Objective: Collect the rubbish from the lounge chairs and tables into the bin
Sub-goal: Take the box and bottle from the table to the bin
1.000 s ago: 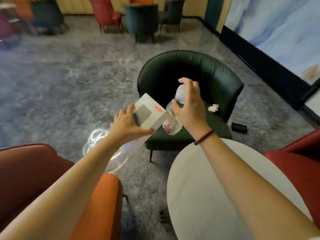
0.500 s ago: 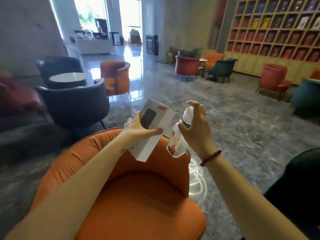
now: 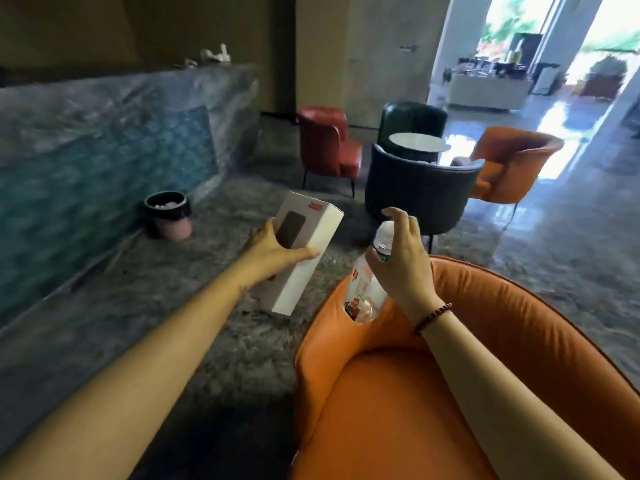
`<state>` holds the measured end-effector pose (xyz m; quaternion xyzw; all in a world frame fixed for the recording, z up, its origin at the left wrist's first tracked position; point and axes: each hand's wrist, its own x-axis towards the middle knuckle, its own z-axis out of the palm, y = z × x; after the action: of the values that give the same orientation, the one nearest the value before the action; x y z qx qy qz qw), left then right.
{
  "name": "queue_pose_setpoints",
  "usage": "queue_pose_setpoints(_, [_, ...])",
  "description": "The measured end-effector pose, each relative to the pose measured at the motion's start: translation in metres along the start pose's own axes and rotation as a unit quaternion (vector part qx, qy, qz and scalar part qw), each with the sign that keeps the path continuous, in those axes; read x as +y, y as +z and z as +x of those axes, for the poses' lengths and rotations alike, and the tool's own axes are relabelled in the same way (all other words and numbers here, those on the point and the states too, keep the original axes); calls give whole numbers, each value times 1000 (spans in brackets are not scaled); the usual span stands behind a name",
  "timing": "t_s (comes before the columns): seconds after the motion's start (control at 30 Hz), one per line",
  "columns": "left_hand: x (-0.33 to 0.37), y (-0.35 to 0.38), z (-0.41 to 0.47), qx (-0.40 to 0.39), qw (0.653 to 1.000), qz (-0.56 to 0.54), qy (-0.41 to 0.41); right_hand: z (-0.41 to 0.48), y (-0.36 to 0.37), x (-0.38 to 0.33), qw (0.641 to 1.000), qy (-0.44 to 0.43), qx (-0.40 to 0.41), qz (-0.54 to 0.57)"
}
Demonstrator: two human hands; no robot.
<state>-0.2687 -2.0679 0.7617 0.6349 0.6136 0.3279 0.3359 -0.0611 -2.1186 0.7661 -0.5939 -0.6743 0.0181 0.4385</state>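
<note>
Bin [image 3: 173, 227] newly visible beyond left hand [image 3: 277, 252]

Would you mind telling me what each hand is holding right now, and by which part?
The left hand grips the white box around its middle. The right hand grips the plastic bottle at its neck, just below the cap.

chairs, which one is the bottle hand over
The near orange chair, directly below the right hand gripping the bottle. The red chair, green chair, grey chair and far orange chair stand farther off around a round table.
</note>
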Motion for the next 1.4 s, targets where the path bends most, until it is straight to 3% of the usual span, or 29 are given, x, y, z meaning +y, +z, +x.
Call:
queue_pose_setpoints(0.2, [-60, -78, 40, 68, 996, -18, -60, 52, 97, -53, 997, -63, -37, 36])
queue_pose_setpoints(0.57, [-161, -234, 202, 90, 992, -41, -75, 206, 301, -148, 991, -105, -75, 27])
queue_pose_setpoints(0.77, [-231, -343, 250, 168, 978, -58, -106, 261, 420, -234, 974, -169, -130, 81])
queue_pose_setpoints(0.97, [-290, -410, 312, 203, 968, -62, -137, 312, 528, -274, 960, -185, -166, 130])
queue_pose_setpoints(1.4, [-376, -546, 614, 206, 962, -2, -182, 571, 794, -298, 952, -214, -170, 138])
